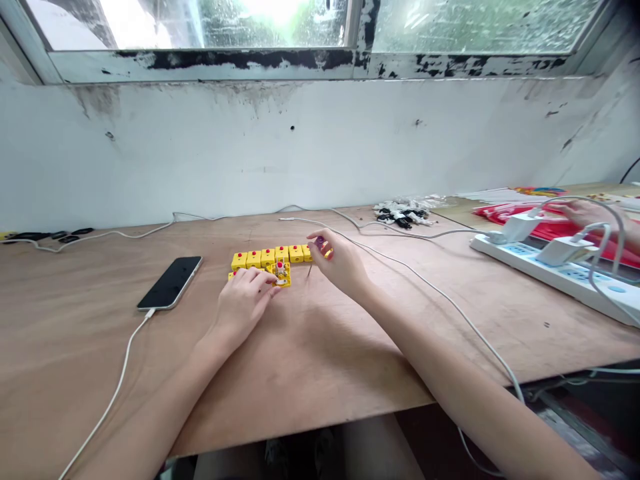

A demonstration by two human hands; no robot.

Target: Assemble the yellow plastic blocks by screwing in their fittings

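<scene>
My left hand [245, 293] rests on the table with its thumb and fingers closed on the near edge of an open yellow box [286, 275]. Inside that box I see a red button and small whitish parts, too small to make out fully. To the right, my right hand [341, 261] grips a screwdriver [321, 243] with a purple and yellow handle; its thin shaft points down, apart from the open box. Just behind both hands runs a row of closed yellow boxes [254, 259] with red buttons on top. More yellow boxes are partly hidden under my left hand.
A phone [170, 283] on a white charging cable lies at the left. A power strip [555, 270] with chargers stands at the right, near another person's hand [587, 212]. Black and white small parts [405, 212] are heaped by the wall, and a white cable [440, 277] crosses the table.
</scene>
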